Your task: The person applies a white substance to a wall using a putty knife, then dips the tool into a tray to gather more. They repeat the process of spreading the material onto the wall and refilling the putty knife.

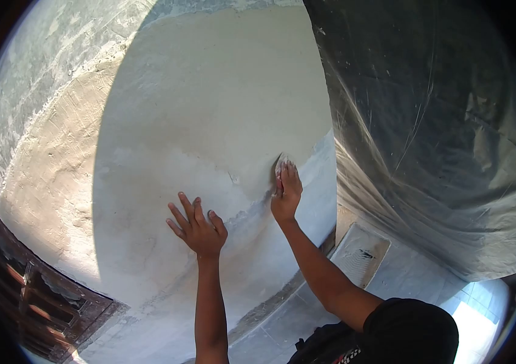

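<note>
A wall (227, 73) with pale, damp-looking plaster on its upper part fills the middle of the head view. My right hand (287, 194) grips a plaster-smeared trowel (281, 162), its blade at the wall near the lower border of the smoother plaster. A bit of reddish handle shows by my fingers. Lower and to the left, my left hand (200, 229) has its fingers spread over the wall, holding nothing. A ragged line of plaster runs between the two hands, with a whiter, rougher surface below it.
Dark plastic sheeting (428, 139) hangs on the right. Beneath it, a whitish tray (385, 247) with grey residue stands on the tiled floor (282, 321). A brown wooden frame with bars (97, 306) is at lower left. Sunlight strikes the wall's left part.
</note>
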{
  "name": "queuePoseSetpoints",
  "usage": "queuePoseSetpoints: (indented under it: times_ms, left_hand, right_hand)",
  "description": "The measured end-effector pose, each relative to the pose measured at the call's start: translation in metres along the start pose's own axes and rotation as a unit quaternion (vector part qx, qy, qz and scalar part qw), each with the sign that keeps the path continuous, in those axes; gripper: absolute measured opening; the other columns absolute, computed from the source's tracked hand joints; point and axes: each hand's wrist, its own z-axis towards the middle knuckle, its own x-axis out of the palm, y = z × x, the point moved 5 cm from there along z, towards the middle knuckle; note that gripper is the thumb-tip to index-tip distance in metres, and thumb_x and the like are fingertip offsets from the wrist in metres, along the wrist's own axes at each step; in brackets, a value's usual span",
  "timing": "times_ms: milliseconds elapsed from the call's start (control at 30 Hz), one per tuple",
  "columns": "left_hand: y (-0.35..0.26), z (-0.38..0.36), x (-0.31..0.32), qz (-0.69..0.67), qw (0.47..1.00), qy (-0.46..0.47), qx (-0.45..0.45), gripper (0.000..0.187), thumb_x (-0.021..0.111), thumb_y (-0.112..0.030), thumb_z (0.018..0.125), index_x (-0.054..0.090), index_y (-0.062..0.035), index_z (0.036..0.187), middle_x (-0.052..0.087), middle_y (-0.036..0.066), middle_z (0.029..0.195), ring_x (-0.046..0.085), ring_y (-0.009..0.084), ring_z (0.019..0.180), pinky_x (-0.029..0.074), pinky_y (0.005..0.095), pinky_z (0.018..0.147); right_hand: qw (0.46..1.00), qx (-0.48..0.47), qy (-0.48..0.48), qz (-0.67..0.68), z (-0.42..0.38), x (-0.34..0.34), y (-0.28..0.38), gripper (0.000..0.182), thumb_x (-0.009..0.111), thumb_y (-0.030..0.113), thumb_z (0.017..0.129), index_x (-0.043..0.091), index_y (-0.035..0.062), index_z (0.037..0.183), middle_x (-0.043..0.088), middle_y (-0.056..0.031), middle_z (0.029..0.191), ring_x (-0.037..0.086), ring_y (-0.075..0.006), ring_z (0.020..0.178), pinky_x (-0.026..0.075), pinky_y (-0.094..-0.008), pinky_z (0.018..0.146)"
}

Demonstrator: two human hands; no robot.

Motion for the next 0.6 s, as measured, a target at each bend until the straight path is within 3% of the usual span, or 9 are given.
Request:
queuePoseSetpoints:
  times_ms: [133, 200, 367, 433, 533, 600]
  left_hand:
    - [0.000, -0.001, -0.002, -0.008, 1.000, 0.007, 0.004, 0.046, 0.051, -0.017, 0.089, 0.047, -0.0004, 0.132, 0.032, 0.023, 0.158, 0.015, 0.0461, 0.150, 0.001, 0.0622, 0.117]
    - [0.000, 0.000, -0.001, -0.006, 1.000, 0.007, 0.008, 0.046, 0.051, -0.017, 0.089, 0.047, -0.0006, 0.132, 0.033, 0.023, 0.158, 0.015, 0.0462, 0.150, 0.001, 0.0621, 0.117]
    - [-0.003, 0.001, -0.002, -0.006, 1.000, -0.005, 0.013, 0.046, 0.052, -0.016, 0.088, 0.047, -0.0002, 0.131, 0.033, 0.023, 0.157, 0.015, 0.0457, 0.150, 0.001, 0.0619, 0.117]
    - [-0.003, 0.001, -0.002, -0.006, 1.000, -0.001, 0.011, 0.047, 0.052, -0.016, 0.088, 0.047, 0.0000, 0.131, 0.033, 0.023, 0.157, 0.015, 0.0456, 0.150, 0.001, 0.0620, 0.117]
    - [-0.002, 0.001, -0.002, -0.008, 1.000, 0.001, 0.010, 0.047, 0.053, -0.016, 0.088, 0.047, 0.0004, 0.131, 0.034, 0.023, 0.157, 0.015, 0.0454, 0.150, 0.001, 0.0622, 0.117]
    - [-0.001, 0.001, -0.001, -0.013, 1.000, 0.001, 0.009, 0.047, 0.053, -0.016, 0.087, 0.047, 0.0005, 0.131, 0.034, 0.023, 0.157, 0.015, 0.0454, 0.150, 0.001, 0.0624, 0.117]
  right_hand:
    - [0.995, 0.028, 0.094, 0.004, -0.091, -0.023, 0.046, 0.042, 0.057, -0.007, 0.089, 0.060, -0.0002, 0.130, 0.060, -0.0211, 0.134, 0.051, -0.0406, 0.131, 0.036, -0.0463, 0.111]
    - [0.984, 0.039, 0.138, 0.103, -0.099, -0.038, 0.050, 0.041, 0.055, -0.009, 0.090, 0.061, -0.0003, 0.130, 0.062, -0.0197, 0.131, 0.053, -0.0384, 0.130, 0.037, -0.0447, 0.111]
    - [0.995, 0.049, -0.057, 0.059, 0.016, -0.042, -0.010, 0.039, 0.054, -0.013, 0.088, 0.061, -0.0060, 0.126, 0.063, -0.0205, 0.129, 0.056, -0.0401, 0.125, 0.042, -0.0448, 0.108]
    - [0.995, 0.051, -0.060, 0.058, 0.020, -0.025, -0.028, 0.041, 0.053, -0.010, 0.089, 0.060, -0.0037, 0.129, 0.061, -0.0201, 0.133, 0.052, -0.0413, 0.129, 0.039, -0.0461, 0.110]
    - [0.999, 0.044, 0.012, -0.001, -0.024, -0.004, -0.004, 0.042, 0.055, -0.005, 0.093, 0.057, -0.0010, 0.134, 0.054, -0.0218, 0.140, 0.045, -0.0399, 0.136, 0.034, -0.0447, 0.115]
    - [0.994, 0.054, 0.086, 0.032, -0.082, -0.009, 0.017, 0.043, 0.058, -0.005, 0.091, 0.058, 0.0000, 0.134, 0.054, -0.0212, 0.141, 0.044, -0.0397, 0.137, 0.033, -0.0471, 0.114]
